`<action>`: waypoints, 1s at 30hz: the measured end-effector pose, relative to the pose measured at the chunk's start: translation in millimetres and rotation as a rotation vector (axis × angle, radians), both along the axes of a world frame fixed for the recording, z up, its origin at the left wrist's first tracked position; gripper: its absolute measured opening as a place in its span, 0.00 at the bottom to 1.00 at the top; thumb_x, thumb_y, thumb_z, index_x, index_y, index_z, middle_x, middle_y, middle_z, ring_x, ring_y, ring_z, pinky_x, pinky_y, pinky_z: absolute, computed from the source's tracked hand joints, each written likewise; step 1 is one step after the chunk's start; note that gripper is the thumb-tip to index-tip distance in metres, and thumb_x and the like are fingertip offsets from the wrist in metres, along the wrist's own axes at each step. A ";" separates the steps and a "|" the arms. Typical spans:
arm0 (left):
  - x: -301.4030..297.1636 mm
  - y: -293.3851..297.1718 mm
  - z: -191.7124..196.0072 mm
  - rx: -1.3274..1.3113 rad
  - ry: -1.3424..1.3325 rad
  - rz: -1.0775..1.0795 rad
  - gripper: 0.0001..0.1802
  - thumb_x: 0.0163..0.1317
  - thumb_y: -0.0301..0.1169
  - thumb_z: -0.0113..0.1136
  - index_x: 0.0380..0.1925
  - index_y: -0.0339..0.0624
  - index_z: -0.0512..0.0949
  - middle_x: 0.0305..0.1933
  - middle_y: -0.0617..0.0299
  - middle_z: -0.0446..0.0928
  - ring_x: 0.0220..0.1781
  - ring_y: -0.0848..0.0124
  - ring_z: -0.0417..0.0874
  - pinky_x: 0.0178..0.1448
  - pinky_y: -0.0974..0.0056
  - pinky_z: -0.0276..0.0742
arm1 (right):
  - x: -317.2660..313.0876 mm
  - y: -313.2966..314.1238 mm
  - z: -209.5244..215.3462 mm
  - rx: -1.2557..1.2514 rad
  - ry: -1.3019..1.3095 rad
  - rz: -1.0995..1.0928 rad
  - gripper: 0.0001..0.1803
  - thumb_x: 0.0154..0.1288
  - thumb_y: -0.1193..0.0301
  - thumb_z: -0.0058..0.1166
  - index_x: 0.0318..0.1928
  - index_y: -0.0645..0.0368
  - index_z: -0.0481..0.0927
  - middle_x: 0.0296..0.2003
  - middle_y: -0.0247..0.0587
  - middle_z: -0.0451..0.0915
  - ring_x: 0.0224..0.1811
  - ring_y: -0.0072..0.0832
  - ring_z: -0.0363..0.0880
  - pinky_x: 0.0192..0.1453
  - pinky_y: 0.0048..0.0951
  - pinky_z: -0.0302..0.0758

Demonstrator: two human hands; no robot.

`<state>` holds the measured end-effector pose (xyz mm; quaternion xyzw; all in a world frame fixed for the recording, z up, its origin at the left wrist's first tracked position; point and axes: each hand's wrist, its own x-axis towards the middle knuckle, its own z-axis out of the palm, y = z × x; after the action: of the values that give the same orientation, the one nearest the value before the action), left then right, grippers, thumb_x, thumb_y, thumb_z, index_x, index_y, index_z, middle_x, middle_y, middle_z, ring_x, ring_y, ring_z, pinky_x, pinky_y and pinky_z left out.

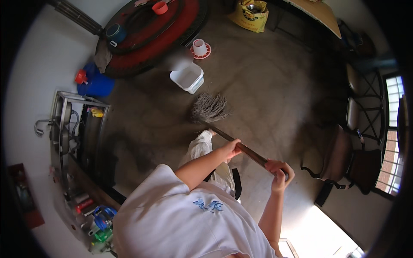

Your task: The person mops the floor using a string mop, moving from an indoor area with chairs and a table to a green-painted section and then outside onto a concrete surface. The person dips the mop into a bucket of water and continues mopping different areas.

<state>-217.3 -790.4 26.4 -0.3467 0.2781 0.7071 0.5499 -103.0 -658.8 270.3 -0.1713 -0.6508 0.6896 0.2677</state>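
Note:
A string mop runs diagonally across the middle of the head view. Its wooden handle [251, 153] slopes from my right hand, past my left hand, down to the floor. The grey string mop head [210, 107] lies spread on the floor ahead of my feet. My left hand [232, 149] is closed round the handle partway down. Up near the handle's top end, my right hand [280, 172] grips it with curled fingers. Just beyond the mop head stands a white square bucket [189, 78], apart from the strings.
A red and black round table [146, 51] fills the far left, with a blue drum [97, 84] beside it. A white and red feeder-like item [200, 48] and a yellow sack [251, 17] stand farther off. Metal sink frame [86, 98] at left; chairs [337, 152] at right.

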 end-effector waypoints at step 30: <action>-292.8 16.2 -188.7 -0.275 -0.287 0.521 0.10 0.65 0.33 0.50 0.34 0.36 0.70 0.37 0.49 0.76 0.48 0.53 0.78 0.56 0.50 0.75 | -525.9 170.8 -308.3 -0.319 -1.235 1.264 0.36 0.56 0.48 0.55 0.60 0.56 0.67 0.57 0.39 0.69 0.61 0.30 0.66 0.61 0.32 0.64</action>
<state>-510.1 -774.2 -162.4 -0.5734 0.1925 0.7238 0.3323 -628.9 -487.9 -38.0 -0.1567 -0.5482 0.5753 -0.5865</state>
